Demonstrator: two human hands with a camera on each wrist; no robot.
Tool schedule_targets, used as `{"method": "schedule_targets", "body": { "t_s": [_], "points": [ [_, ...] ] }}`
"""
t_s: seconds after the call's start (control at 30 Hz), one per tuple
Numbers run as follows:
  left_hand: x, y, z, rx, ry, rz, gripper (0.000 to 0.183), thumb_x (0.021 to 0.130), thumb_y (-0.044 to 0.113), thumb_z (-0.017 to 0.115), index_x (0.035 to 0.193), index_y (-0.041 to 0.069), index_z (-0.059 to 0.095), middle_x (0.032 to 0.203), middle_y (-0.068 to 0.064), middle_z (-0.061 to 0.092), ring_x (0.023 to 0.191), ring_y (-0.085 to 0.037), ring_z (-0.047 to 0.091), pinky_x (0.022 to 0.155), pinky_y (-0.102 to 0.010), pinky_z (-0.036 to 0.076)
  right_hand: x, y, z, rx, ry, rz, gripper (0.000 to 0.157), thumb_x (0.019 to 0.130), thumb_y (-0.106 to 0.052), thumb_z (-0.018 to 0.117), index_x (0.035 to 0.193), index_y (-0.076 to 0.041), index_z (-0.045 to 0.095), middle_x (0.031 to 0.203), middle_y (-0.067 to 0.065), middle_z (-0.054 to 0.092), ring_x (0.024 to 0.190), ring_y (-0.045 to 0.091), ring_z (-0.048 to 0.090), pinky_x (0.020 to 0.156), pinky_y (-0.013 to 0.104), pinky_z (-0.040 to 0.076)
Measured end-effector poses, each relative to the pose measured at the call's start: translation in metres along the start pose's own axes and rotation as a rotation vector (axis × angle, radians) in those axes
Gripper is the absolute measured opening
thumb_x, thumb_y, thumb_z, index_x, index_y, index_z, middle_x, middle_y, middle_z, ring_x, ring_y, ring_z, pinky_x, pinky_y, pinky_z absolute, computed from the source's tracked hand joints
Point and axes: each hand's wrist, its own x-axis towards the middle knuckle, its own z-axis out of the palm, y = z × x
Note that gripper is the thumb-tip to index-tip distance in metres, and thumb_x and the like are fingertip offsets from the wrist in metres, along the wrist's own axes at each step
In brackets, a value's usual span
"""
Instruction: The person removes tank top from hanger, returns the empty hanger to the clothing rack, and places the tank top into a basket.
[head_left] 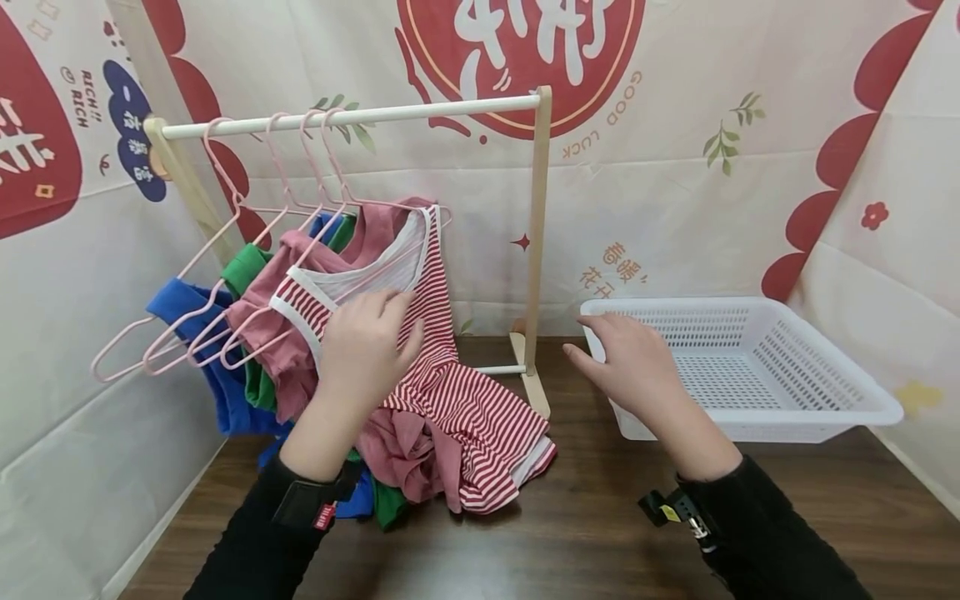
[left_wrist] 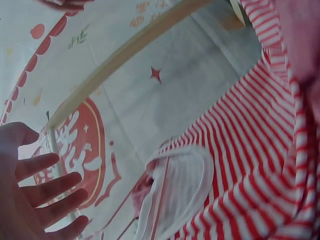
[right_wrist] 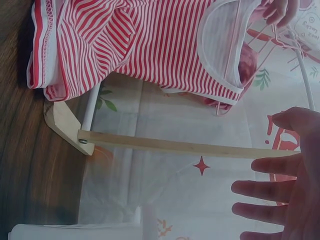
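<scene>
A red-and-white striped top (head_left: 442,367) with a white neckband hangs on a pink hanger (head_left: 330,158), nearest on the rack (head_left: 420,112). Behind it hang a dusky pink garment (head_left: 277,287), a green one (head_left: 243,268) and a blue one (head_left: 183,300), each on a pink hanger. My left hand (head_left: 363,346) is in front of the striped top's neckline; the left wrist view shows its fingers spread and holding nothing. Between the rack and a white basket (head_left: 750,429) my right hand (head_left: 630,362) hovers, its fingers extended with nothing in them.
The white plastic basket stands on the right of the brown wooden table (head_left: 585,517). A wooden rack post (head_left: 538,233) and its foot (head_left: 531,387) stand between the garments and the basket. Printed cloth (head_left: 675,208) encloses the back and sides.
</scene>
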Motion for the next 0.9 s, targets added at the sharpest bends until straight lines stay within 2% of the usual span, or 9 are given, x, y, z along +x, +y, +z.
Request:
{"method": "schedule_targets", "body": {
  "t_s": [0.33,0.57,0.73,0.9],
  "points": [
    [0.002,-0.03,-0.022,0.133,0.074,-0.052,0.032,0.09,0.021,0.062,0.108,-0.004,0.068,0.103,-0.021,0.067,0.093,-0.04,0.061,0.081,-0.054,0.05,-0.004,0.0,-0.001,0.005,-0.012,0.0,0.054,0.096,-0.043,0.056,0.132,-0.003,0.058,0.132,0.022,0.056,0.123,0.04,0.049,0.099,0.058,0.036],
    [0.003,-0.042,-0.032,0.158,0.102,-0.128,0.031,0.087,0.016,0.064,0.109,-0.006,0.067,0.107,-0.024,0.064,0.094,-0.043,0.059,0.083,-0.056,0.049,-0.006,-0.001,0.0,-0.012,0.002,-0.008,0.055,0.096,-0.045,0.056,0.13,-0.003,0.059,0.131,0.021,0.057,0.124,0.039,0.05,0.099,0.057,0.037],
    [0.0,-0.048,-0.035,0.184,0.085,-0.204,0.033,0.087,0.016,0.066,0.11,-0.007,0.065,0.111,-0.028,0.061,0.099,-0.046,0.058,0.084,-0.059,0.048,-0.007,0.0,0.002,-0.017,0.027,-0.027,0.053,0.095,-0.045,0.057,0.129,-0.004,0.06,0.128,0.02,0.059,0.12,0.039,0.052,0.096,0.058,0.039],
    [-0.002,-0.051,-0.038,0.186,0.038,-0.27,0.034,0.091,0.014,0.064,0.116,-0.01,0.061,0.108,-0.03,0.059,0.09,-0.046,0.058,0.078,-0.058,0.05,-0.007,0.0,0.004,-0.024,0.04,-0.028,0.053,0.095,-0.046,0.056,0.128,-0.005,0.061,0.126,0.019,0.061,0.118,0.038,0.053,0.094,0.057,0.04]
  ]
}}
